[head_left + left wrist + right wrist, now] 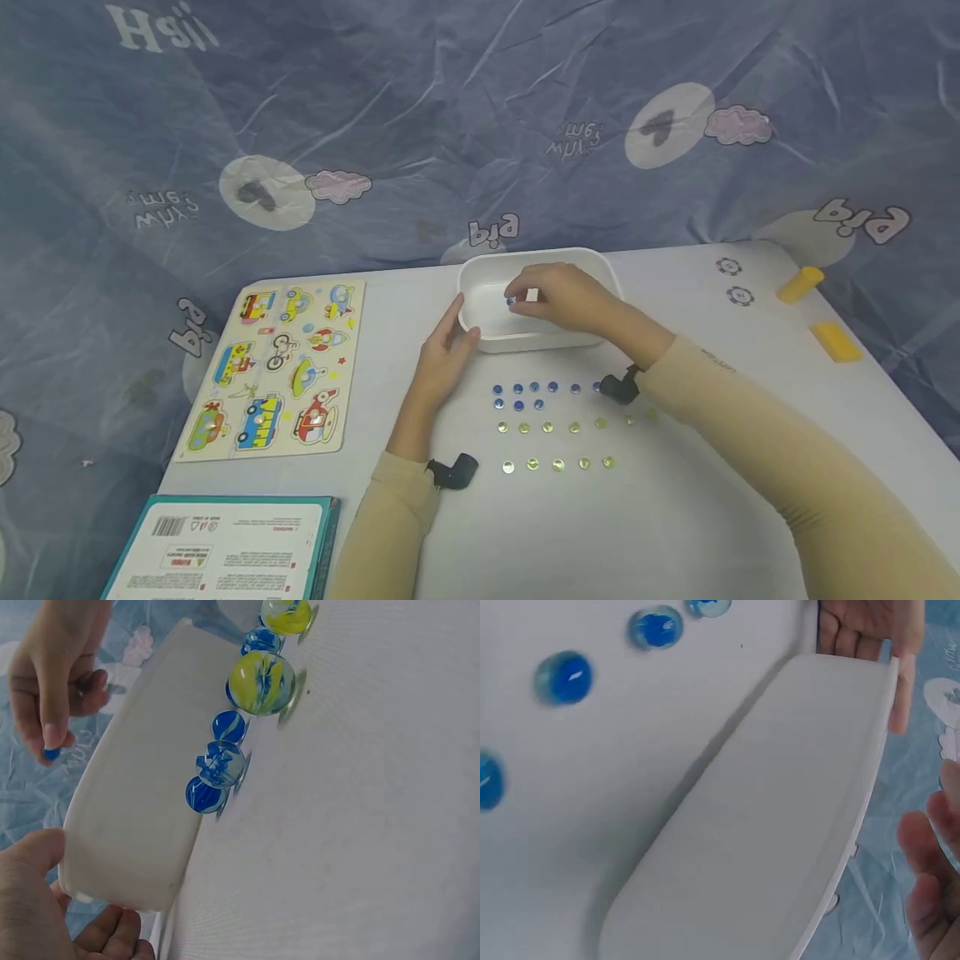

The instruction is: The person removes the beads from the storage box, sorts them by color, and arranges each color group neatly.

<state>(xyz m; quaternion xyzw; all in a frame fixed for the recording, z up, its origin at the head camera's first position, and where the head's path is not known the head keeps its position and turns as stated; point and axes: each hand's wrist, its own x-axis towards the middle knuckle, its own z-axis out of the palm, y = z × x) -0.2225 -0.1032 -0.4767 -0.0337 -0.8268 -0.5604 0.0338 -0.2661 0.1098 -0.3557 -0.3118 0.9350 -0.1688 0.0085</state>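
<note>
Above the inside of a white plastic tray (495, 337), my right hand (566, 296) pinches a blue glass marble (52, 754) between thumb and fingertips. My left hand (442, 358) holds the tray's left end, thumb at the rim and fingers along the outer wall. In the left wrist view, that left hand (37, 900) shows at the tray's lower end. On the table in front of the tray lie several blue marbles (518, 406) in two short rows. Nearer to me are two rows of yellow-green marbles (558, 465). My right sleeve and wrist camera hide part of the rows.
A wooden picture puzzle board (270, 367) lies at the left, with a teal-edged box (232, 550) nearer to me. To the right are a yellow cylinder (800, 284), a yellow block (836, 342) and two printed round marks (740, 296). Patterned blue cloth (420, 125) hangs behind the table.
</note>
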